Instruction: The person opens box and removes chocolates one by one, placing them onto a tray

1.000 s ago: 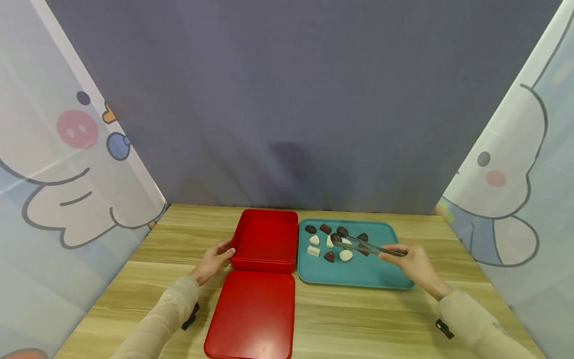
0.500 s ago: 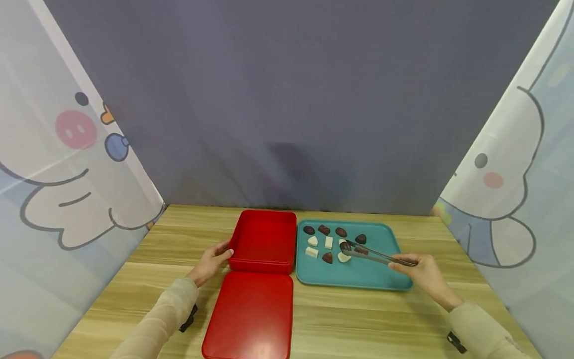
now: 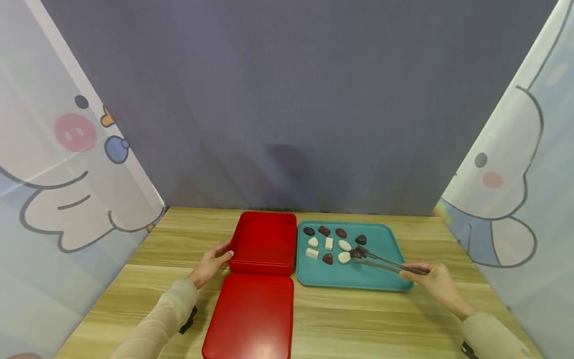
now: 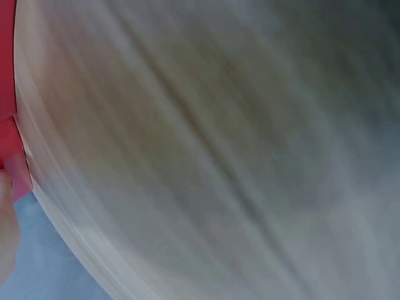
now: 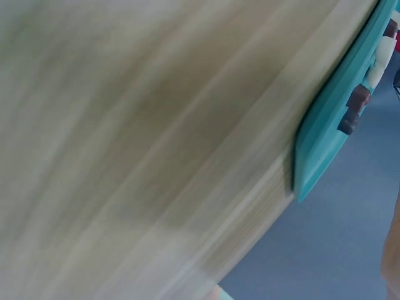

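Observation:
My right hand (image 3: 435, 281) pinches dark metal tongs (image 3: 419, 270), which reach left over the teal tray (image 3: 381, 281). Their spread, slotted ends lie low over the tray's middle, close beside a white round chocolate (image 3: 344, 258), and partly cover a dark chocolate there. Several more chocolates sit to their left and behind, among them a dark triangular one (image 3: 360, 240) and a white oval one (image 3: 345, 245). My left hand (image 3: 211, 264) rests against the outer left wall of the red box (image 3: 264, 268), its fingers and thumb at the front left corner.
A red lid (image 3: 251, 314) lies flat in front of the box, and the tray stands close to the box's right wall. Wooden tabletop (image 3: 358, 324) extends in front of the tray. A grey curtain (image 3: 287, 99) hangs behind the table, with cartoon-printed cloths at both sides.
The right hand and tongs have moved right and towards me across the tray, and the tongs' ends have left the middle chocolates. The left hand has stayed at the box.

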`<state>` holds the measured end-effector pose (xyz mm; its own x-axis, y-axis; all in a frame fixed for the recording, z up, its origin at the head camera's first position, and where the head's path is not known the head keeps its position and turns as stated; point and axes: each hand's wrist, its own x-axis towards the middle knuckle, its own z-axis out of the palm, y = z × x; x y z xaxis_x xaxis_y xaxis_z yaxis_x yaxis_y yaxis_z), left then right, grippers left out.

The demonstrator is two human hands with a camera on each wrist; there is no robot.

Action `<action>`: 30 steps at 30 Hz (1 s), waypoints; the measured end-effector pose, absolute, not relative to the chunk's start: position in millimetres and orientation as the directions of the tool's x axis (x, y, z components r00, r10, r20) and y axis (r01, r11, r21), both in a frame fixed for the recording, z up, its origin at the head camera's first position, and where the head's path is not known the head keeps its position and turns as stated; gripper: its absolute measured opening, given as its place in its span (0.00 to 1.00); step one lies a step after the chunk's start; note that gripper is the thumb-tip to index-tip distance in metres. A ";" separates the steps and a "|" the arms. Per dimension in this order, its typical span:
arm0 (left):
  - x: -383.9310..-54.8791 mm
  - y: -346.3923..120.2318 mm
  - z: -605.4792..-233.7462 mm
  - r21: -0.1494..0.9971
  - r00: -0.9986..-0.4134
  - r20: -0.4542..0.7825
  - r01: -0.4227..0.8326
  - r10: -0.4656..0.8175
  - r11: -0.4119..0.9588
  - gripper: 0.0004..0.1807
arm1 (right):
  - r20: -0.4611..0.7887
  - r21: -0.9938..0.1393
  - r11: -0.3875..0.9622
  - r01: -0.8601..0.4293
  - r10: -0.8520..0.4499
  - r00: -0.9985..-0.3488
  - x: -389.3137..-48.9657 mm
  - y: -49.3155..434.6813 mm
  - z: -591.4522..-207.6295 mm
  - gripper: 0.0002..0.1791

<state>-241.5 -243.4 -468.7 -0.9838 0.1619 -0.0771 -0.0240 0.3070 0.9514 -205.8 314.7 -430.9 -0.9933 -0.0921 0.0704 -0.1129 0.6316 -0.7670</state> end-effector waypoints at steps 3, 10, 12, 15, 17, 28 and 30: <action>-241.8 -243.1 -469.0 0.953 -0.983 -0.082 -0.028 0.167 0.302 0.33 | 0.048 -0.754 0.652 -0.083 -0.070 -0.996 -202.9 320.0 -431.7 0.22; -240.8 -244.4 -468.3 0.954 -0.981 -0.079 -0.023 0.175 0.300 0.32 | 0.052 -0.699 0.713 -0.059 -0.032 -0.998 -199.9 324.1 -435.0 0.22; -241.0 -244.5 -468.3 0.954 -0.981 -0.083 -0.028 0.173 0.300 0.32 | 0.046 -0.696 0.716 -0.050 -0.024 -0.999 -199.8 324.2 -436.7 0.22; -241.4 -244.0 -468.0 0.952 -0.982 -0.087 -0.032 0.169 0.305 0.32 | 0.041 -0.704 0.709 -0.046 -0.024 -0.999 -199.9 324.7 -439.6 0.21; -241.2 -243.5 -468.2 0.952 -0.983 -0.091 -0.038 0.161 0.305 0.33 | 0.042 -0.707 0.706 -0.050 -0.030 -0.999 -200.5 324.9 -441.3 0.21; -241.4 -241.7 -469.4 0.949 -0.985 -0.093 -0.043 0.148 0.311 0.31 | 0.058 -0.706 0.705 -0.074 -0.047 -0.997 -200.0 323.3 -446.9 0.19; -242.0 -241.8 -468.5 0.950 -0.985 -0.094 -0.045 0.145 0.309 0.32 | 0.059 -0.707 0.703 -0.080 -0.054 -0.997 -200.0 323.2 -447.8 0.19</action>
